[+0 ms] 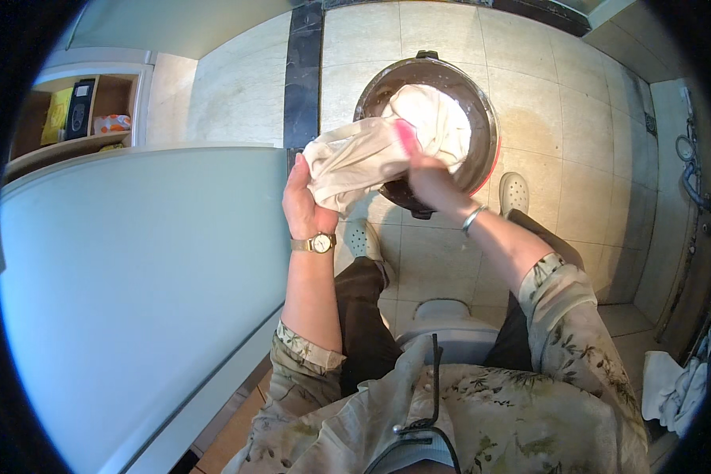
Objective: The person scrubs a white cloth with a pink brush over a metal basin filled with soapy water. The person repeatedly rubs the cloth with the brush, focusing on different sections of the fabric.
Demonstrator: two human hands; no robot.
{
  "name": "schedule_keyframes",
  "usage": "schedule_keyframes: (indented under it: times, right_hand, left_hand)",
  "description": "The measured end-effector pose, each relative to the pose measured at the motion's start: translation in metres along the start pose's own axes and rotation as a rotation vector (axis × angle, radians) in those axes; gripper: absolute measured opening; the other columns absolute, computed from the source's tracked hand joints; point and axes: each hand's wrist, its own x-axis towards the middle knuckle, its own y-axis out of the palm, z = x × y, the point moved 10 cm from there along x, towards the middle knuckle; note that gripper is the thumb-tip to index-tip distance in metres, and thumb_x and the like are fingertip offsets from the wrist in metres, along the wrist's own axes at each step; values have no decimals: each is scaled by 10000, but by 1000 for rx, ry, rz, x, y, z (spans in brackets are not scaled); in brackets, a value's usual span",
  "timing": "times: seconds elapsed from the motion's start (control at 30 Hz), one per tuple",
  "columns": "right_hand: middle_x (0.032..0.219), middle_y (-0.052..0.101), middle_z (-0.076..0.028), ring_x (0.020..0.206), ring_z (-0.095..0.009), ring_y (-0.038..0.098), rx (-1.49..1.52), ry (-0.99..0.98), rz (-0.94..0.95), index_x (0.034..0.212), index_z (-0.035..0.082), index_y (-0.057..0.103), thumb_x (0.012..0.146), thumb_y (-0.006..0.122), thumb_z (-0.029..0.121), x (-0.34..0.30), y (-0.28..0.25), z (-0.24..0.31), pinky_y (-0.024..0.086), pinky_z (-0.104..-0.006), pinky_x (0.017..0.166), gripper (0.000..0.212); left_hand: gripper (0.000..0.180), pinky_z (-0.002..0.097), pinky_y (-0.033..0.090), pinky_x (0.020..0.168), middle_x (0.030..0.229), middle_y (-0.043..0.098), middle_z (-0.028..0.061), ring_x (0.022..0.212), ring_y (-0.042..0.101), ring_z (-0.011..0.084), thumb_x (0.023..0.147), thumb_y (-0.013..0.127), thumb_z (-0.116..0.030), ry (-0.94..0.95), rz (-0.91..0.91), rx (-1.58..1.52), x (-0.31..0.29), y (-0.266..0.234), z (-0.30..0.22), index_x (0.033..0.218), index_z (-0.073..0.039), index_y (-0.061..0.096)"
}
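Note:
A cream cloth garment [355, 162] stretches from my left hand [304, 199] over the near left rim of a round dark brown basin [480, 154]. My left hand is closed on the garment's left end, thumb on top. Closed and smeared by motion, my right hand [436, 180] grips what looks like a pink brush [406, 137], which lies against the garment's right part. More pale wet-looking fabric [442, 118] is bunched inside the basin. My right fingers are partly hidden by blur, and so is the brush's exact shape.
The basin stands on a tiled floor [529, 118], just beyond my shoes [514, 193]. I sit on a low grey stool [442, 316]. A pale glass panel [142, 300] is close on my left, before an open shelf [95, 145]. Wall pipes [691, 178] and light fabric [675, 391] are at right.

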Motion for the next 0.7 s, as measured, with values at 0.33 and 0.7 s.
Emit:
schedule_keyframes:
  times: [0.33, 0.7]
  right_hand:
    - [942, 611, -241, 902, -378, 589, -183, 120, -178, 1328, 83, 346, 878, 365, 220, 22, -41, -30, 444, -446, 796, 471]
    - [902, 604, -256, 877, -388, 597, -427, 90, -247, 1324, 193, 340, 866, 351, 155, 24, -82, 2, 471, -475, 756, 460]
  left_hand:
    - [960, 392, 449, 835, 1152, 507, 215, 1021, 529, 337, 553, 829, -297, 527, -127, 1743, 11, 3, 8, 1306, -3, 311]
    - [183, 395, 489, 626, 727, 616, 208, 699, 617, 333, 668, 654, -169, 622, -63, 1879, -21, 74, 8, 781, -33, 605]
